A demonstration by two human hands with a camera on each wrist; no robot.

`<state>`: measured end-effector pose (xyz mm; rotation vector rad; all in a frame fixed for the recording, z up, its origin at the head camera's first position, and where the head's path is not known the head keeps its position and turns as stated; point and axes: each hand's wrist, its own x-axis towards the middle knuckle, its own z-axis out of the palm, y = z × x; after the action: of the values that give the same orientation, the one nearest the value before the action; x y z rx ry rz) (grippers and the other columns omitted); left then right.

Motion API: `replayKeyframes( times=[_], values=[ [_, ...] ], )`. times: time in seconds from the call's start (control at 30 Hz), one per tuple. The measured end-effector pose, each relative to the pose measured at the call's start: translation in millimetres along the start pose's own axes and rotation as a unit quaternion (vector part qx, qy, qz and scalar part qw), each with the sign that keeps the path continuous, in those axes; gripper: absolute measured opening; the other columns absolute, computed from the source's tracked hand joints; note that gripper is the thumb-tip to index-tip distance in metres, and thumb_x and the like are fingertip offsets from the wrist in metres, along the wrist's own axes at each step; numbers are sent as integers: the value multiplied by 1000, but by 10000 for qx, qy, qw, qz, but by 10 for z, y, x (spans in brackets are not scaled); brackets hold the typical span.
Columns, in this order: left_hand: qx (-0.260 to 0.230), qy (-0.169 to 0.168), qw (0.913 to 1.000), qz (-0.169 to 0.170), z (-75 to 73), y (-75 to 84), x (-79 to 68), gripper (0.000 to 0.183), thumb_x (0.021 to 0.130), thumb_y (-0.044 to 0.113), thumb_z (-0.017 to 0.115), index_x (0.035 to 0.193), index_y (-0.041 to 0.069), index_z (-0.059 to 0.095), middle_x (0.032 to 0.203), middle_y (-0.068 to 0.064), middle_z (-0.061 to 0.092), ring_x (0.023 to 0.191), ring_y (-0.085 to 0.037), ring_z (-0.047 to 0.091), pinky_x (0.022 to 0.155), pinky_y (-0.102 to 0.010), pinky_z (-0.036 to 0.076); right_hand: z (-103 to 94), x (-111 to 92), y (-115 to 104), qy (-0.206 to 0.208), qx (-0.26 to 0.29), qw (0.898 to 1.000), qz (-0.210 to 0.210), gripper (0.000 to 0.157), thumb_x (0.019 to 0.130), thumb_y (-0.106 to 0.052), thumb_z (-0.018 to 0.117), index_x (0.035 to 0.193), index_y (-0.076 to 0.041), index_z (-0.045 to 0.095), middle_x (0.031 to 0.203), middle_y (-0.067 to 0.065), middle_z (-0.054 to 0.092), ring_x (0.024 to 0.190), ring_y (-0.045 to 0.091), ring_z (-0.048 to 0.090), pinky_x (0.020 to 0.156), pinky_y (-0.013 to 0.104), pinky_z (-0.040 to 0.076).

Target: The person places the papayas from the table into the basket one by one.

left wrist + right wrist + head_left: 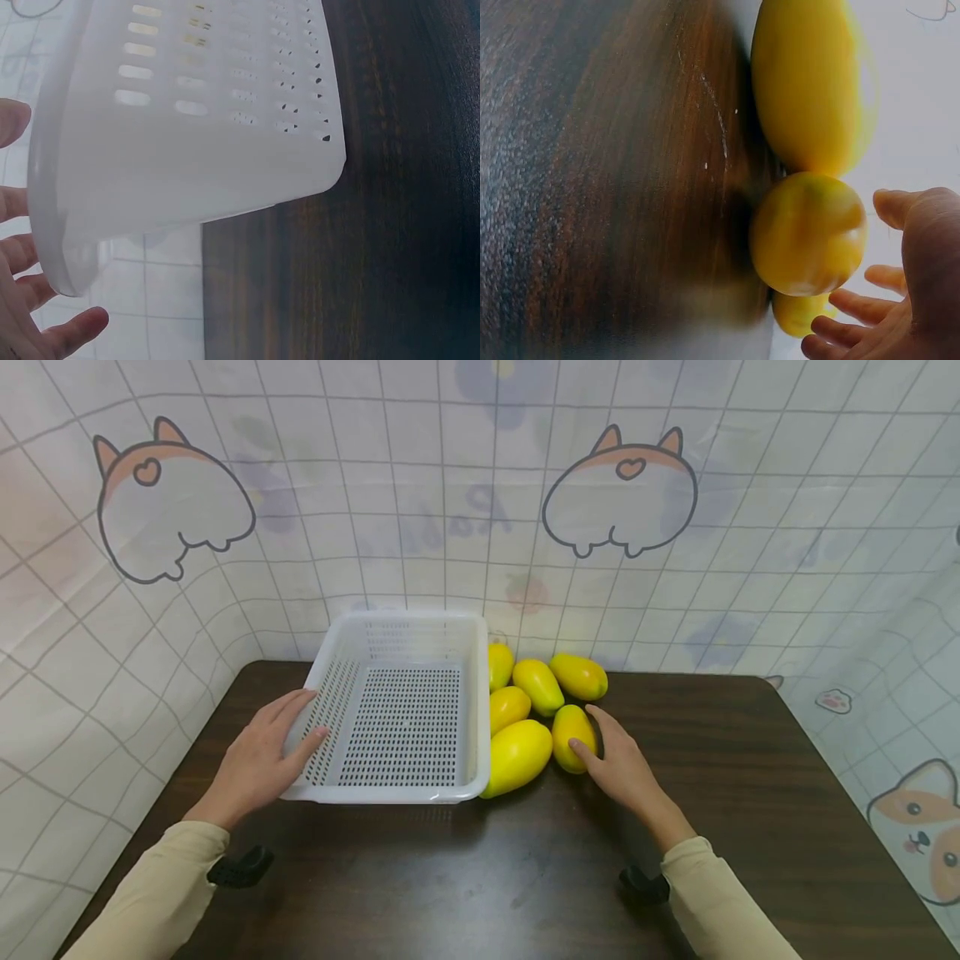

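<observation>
Fruit (573, 727), yellow, smooth-skinned and oval, lies toward the far edge of the dark wooden table (465, 893), long axis pointing there, just left of the nearer right hand (624, 770), whose fingers are spread, ungrasping

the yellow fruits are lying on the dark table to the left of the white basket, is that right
Not quite: the yellow fruits are on the dark table, but to the right of the white basket, as the head view shows.
</observation>
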<state>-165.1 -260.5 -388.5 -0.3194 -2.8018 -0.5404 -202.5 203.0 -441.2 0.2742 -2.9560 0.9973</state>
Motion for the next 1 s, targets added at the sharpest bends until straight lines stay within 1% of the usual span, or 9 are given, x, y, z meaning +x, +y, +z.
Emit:
replayKeyframes(
  times=[0.37,0.53,0.73,1.0],
  values=[
    [4,3,9998,-208,13,-79,-24,59,97,42,50,145,9,39,150,-20,37,134,-42,35,102,-66,32,49,21,22,81,38,10000,-40,69,98,-43,51,151,-8,25,155,18,30,141,39,31,112,58,28],
    [-82,-76,9995,-300,12,-116,-33,60,98,43,48,145,8,37,150,-21,36,135,-43,35,102,-66,32,72,26,26,129,86,9999,-58,69,98,-44,51,151,-7,25,155,18,31,139,39,34,111,57,29],
    [-284,-232,9980,-521,7,-184,-51,61,98,45,47,146,9,35,151,-21,34,135,-45,33,101,-68,31,94,33,18,159,99,9998,-64,69,98,-43,52,150,-6,27,153,18,33,137,39,36,110,57,31],
    [-293,-336,9970,-638,16,-247,-78,63,99,48,44,147,8,34,151,-22,33,134,-46,34,99,-68,32,115,43,14,116,171,9998,11,70,97,-45,52,151,-7,26,154,18,31,137,39,36,110,57,32]
  ],
)
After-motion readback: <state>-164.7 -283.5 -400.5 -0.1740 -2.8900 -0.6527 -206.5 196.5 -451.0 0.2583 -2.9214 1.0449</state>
